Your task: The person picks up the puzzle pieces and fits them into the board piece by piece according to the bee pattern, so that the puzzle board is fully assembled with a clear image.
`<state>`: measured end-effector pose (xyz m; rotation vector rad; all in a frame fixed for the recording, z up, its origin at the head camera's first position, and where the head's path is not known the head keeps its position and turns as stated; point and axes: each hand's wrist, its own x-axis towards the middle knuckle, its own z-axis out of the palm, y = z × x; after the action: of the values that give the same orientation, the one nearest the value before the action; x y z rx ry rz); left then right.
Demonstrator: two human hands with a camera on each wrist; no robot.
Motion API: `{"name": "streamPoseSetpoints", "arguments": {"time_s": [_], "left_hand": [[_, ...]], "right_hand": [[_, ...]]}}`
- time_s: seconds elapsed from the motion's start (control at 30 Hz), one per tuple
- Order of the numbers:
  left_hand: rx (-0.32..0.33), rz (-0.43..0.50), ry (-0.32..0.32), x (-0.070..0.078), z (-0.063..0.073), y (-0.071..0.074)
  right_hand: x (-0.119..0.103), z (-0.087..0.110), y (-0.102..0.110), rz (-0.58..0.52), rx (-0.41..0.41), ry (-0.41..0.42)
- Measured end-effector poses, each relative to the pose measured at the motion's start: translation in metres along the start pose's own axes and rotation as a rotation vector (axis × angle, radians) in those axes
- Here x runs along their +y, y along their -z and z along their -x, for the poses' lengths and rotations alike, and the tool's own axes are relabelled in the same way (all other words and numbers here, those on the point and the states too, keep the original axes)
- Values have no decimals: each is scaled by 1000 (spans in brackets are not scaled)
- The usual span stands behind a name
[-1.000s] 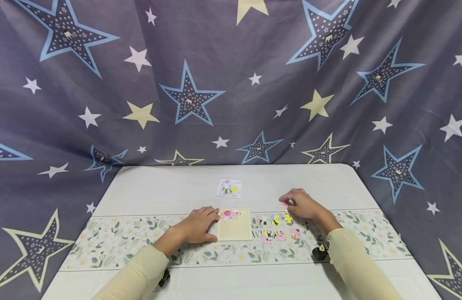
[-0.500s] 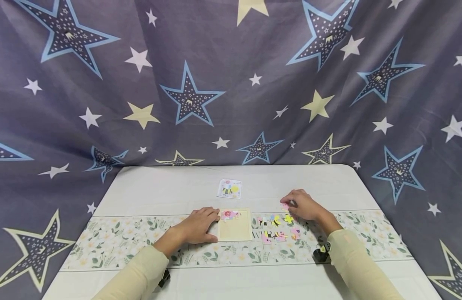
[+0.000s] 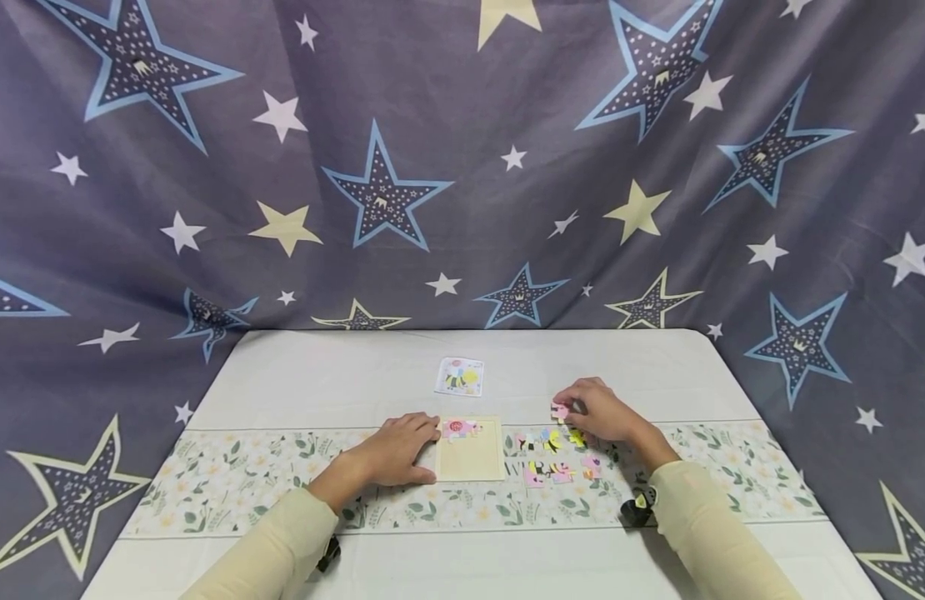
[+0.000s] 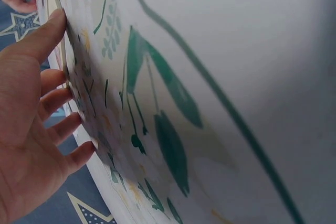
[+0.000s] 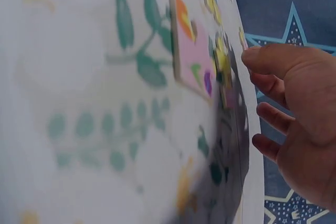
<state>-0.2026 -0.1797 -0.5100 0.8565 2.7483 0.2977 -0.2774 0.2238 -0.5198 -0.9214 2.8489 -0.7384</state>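
My right hand (image 3: 602, 412) pinches a pink jigsaw puzzle piece (image 3: 559, 412) between thumb and fingers, above the group of loose pieces at the right. My left hand (image 3: 395, 450) lies against the left edge of a square wooden puzzle tray (image 3: 470, 461), its fingers loosely extended; the left wrist view shows the thumb (image 4: 51, 30) at that edge. Joined pink pieces with a red round shape (image 3: 456, 428) fill the tray's upper left corner. Seen from the right wrist, one loose pink piece (image 5: 191, 51) lies close by, and the pinched piece is mostly hidden behind the thumb.
Several loose pieces lie in two rough rows right of the tray, among them a yellow one (image 3: 577, 438) under the right hand and a pink one (image 3: 592, 467). A bee picture card (image 3: 459, 377) lies behind the tray. A star-patterned curtain (image 3: 462, 167) hangs behind the table.
The right hand has taken hold of the pink puzzle piece and shifted slightly left with it. The left hand stays at the tray's edge.
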Motion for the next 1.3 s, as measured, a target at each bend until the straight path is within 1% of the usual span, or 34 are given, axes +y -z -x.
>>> {"name": "streamPoseSetpoints", "arguments": {"time_s": [0.23,0.37,0.67,0.97,1.3], "left_hand": [[-2,5,-4,0,-1,-1],[-3,4,-1,-1,-1,-2],[-10,8,8,-1,0,-2],[-6,-4,0,0,-1,0],[-11,-12,12,-1,-2,-1]], "right_hand": [[-12,-8,-7,1,-7,20],[-23,-15,-13,-17,-24,36],[-49,-31,-30,-12,-49,86],[-73,-41,-43,-31,-95,86],[-86,-51,-53,-14,-123,93]]}}
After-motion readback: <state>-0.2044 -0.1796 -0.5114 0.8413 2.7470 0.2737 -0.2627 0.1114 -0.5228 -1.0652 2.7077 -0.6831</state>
